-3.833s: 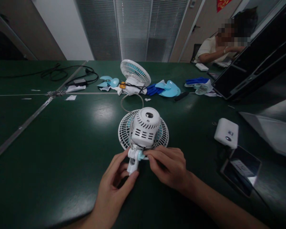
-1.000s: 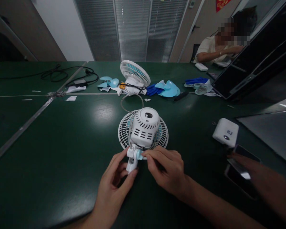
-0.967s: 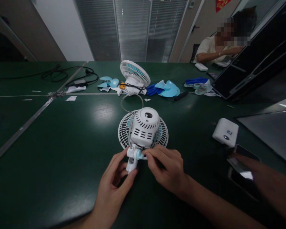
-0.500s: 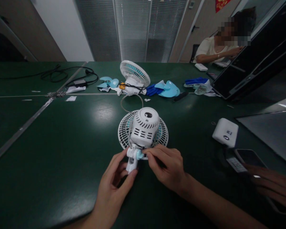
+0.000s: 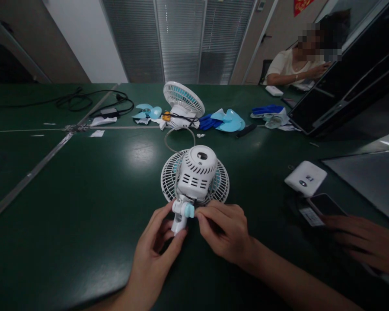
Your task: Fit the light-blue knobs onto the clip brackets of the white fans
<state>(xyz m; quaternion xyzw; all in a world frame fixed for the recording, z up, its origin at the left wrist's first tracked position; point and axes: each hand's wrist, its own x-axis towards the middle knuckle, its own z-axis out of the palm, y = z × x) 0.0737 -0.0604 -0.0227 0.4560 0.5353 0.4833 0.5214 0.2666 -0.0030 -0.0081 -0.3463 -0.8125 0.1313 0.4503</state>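
Bracket (image 5: pixel 177 227) and joint are held between the curled fingers and thumb of the left hand (image 5: pixel 151 257); the right hand (image 5: pixel 228 226) is nearly closed, fingertips just beside the blue knob (image 5: pixel 189 211) — whether it is gripped cannot be told. Should the left hold loosen, the joint could swivel under a push on the knob, and the rounded housing could rock. The fan (image 5: pixel 197 172) lies grille down, midway between the table's (image 5: pixel 116 207) far and near edges; its long axis runs far to near, bracket pointing nearside, slightly left.
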